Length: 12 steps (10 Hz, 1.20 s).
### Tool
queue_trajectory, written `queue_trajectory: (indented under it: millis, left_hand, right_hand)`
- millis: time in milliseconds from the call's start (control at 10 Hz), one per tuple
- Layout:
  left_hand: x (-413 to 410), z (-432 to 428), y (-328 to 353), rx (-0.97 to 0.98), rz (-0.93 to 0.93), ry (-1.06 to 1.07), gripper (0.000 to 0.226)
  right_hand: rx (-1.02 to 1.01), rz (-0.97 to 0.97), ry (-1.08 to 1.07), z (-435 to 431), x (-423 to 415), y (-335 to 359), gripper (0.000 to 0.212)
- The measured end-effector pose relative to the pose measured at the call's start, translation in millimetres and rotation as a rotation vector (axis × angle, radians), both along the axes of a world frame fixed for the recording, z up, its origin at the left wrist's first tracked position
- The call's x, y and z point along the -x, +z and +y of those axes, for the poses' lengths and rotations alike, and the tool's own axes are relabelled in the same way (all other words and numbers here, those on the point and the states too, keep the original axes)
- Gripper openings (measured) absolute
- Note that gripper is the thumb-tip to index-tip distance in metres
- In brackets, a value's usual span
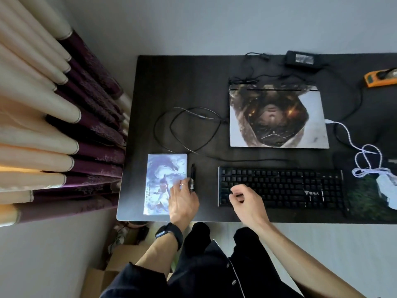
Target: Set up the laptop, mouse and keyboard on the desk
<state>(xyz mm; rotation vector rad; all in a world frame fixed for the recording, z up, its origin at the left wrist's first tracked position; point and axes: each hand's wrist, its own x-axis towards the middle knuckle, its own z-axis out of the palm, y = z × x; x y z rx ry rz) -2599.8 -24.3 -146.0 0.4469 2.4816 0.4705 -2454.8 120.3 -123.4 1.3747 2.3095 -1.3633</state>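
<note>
The laptop (277, 117) lies closed at the back middle of the dark desk (163, 82), its lid covered by a picture skin. In front of it sits a black keyboard (281, 187). A white mouse (386, 187) with a white braided cable rests on a mouse pad (365, 201) at the right edge. My left hand (182, 201) lies flat with straight fingers on the right edge of a picture tablet (164, 183), beside a black pen (193, 177). My right hand (247, 201) hovers over the keyboard's left end, fingers loosely curled, holding nothing.
A black power brick (300, 58) and its cables lie at the back of the desk. A looped black cable (189, 130) lies left of the laptop. An orange power strip (380, 78) sits at the far right. Curtains (53, 125) hang left of the desk. Cardboard boxes (120, 261) stand on the floor.
</note>
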Motion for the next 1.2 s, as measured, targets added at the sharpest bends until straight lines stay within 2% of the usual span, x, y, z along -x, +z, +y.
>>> queue_trajectory:
  millis: [200,400,600,700,800,1000,1100,1200]
  left_hand:
    - [-58,68,9,-0.048,0.106,-0.235,0.054]
    - [-101,108,1,0.106,0.088,-0.449,0.072]
    - [-135,132,0,0.19,-0.024,-0.37,0.076]
    - [-145,133,-2,0.244,0.008,-0.381,0.076]
    - [-151,134,-4,0.268,0.036,-0.383,0.072]
    - [-156,133,-13,0.285,0.043,-0.368,0.067]
    - [-157,135,-15,0.286,0.041,-0.361,0.069]
    - [-159,138,-17,0.294,0.036,-0.366,0.07]
  right_hand:
    - [-0.143,-0.002,0.031,61,-79,-1,0.015]
    - [-0.326,-0.164,0.104,124,-143,-11,0.038]
    - [-0.423,-0.304,0.22,169,-190,-27,0.068]
    - [-0.407,-0.377,0.315,176,-203,-35,0.075]
    - [-0.373,-0.419,0.424,181,-214,-42,0.075]
    - [-0.336,-0.398,0.495,190,-217,-32,0.066]
    - [-0.26,-0.374,0.522,198,-217,-22,0.064]
    - [-0.103,-0.279,0.435,225,-198,8,0.049]
